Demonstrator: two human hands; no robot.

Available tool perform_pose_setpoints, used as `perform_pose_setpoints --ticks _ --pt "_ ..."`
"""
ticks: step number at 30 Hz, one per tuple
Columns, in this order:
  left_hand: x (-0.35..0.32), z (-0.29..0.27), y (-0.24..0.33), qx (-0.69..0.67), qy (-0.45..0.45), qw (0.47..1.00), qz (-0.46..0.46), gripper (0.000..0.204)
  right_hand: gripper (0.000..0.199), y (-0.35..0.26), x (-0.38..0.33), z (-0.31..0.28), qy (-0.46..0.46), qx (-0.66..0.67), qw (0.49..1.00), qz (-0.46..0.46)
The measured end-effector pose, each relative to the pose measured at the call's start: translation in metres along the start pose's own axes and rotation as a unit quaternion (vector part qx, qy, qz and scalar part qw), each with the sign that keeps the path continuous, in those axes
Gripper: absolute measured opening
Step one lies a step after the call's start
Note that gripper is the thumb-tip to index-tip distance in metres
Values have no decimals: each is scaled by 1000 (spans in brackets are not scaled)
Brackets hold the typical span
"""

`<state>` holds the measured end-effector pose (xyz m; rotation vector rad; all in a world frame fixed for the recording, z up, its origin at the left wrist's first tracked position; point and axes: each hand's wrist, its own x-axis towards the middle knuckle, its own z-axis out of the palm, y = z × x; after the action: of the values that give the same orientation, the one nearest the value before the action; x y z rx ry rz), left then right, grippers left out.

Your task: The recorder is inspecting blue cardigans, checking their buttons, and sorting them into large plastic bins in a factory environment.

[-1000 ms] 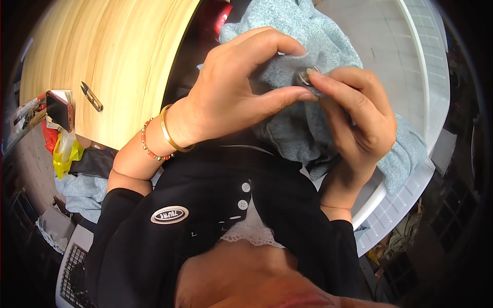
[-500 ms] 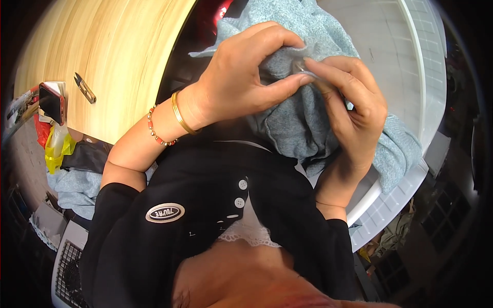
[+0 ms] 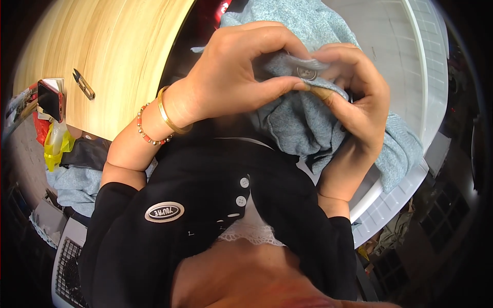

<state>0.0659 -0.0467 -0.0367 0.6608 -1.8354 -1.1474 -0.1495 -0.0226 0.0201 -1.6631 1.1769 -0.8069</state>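
A light blue-grey knitted garment (image 3: 298, 123) hangs from my two hands and spreads over the white plastic bin. My left hand (image 3: 241, 72) pinches its edge between thumb and fingers. My right hand (image 3: 354, 92) grips the same edge from the other side, thumb below and fingers above. Between them the fabric is parted, and a round grey button (image 3: 307, 73) shows in the gap. Whether the button sits in a buttonhole I cannot tell. On my left wrist are a gold bangle (image 3: 167, 110) and a red-beaded bracelet (image 3: 145, 126).
A wooden table (image 3: 118, 46) stands at the left, with thread snips (image 3: 83, 84) and a red-cased phone (image 3: 50, 101) on it. The large white bin (image 3: 395, 77) is at the right. More blue-grey fabric (image 3: 77, 190) and a yellow bag (image 3: 57, 146) lie below the table's left end.
My right hand has shifted from a fingertip pinch at the button to gripping the garment's edge. The edge has been spread and turned, so the button's face now shows.
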Motion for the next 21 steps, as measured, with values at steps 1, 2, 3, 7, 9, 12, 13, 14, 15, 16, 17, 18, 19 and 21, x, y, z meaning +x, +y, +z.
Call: perform_pose_setpoints --ticks 1,2,3,7,9,12,13,14,15,16,17,18,19,21 --pt "-1 0 0 1 4 1000 -7 30 38 1 0 1 -2 3 1000 0" --pt "-1 1 1 2 8 1000 -14 29 34 2 -1 2 6 25 1000 16" --pt "-1 1 1 2 6 1000 -15 29 31 2 -2 4 18 45 998 33" --pt "-1 1 2 -34 -4 999 -23 26 29 12 -4 2 14 79 997 -8" --pt "-1 2 3 -50 -4 998 -30 26 28 15 -4 3 11 67 997 -32" --pt "-2 2 5 -55 -2 998 -40 24 27 16 -4 4 19 72 996 -49" --pt "-2 3 5 -51 1 998 -43 23 27 16 -4 4 20 72 996 -50" --pt "-2 3 6 -48 4 998 -47 22 26 16 -4 4 22 60 996 -57" --pt "-2 3 7 -48 1 998 -46 22 24 17 -5 3 24 47 997 -64" --pt "-2 2 7 -25 5 999 -30 21 24 17 -6 3 27 47 997 -63" --pt "-2 2 7 -2 9 1000 -14 21 24 18 -6 3 33 35 996 -69" --pt "-1 3 8 -2 7 1000 -12 21 24 18 -7 3 40 23 996 -76" --pt "-1 4 8 17 13 1000 8 22 24 16 -8 3 42 22 996 -76" --pt "-1 4 8 41 19 999 28 23 25 14 -9 5 63 -41 993 -91"
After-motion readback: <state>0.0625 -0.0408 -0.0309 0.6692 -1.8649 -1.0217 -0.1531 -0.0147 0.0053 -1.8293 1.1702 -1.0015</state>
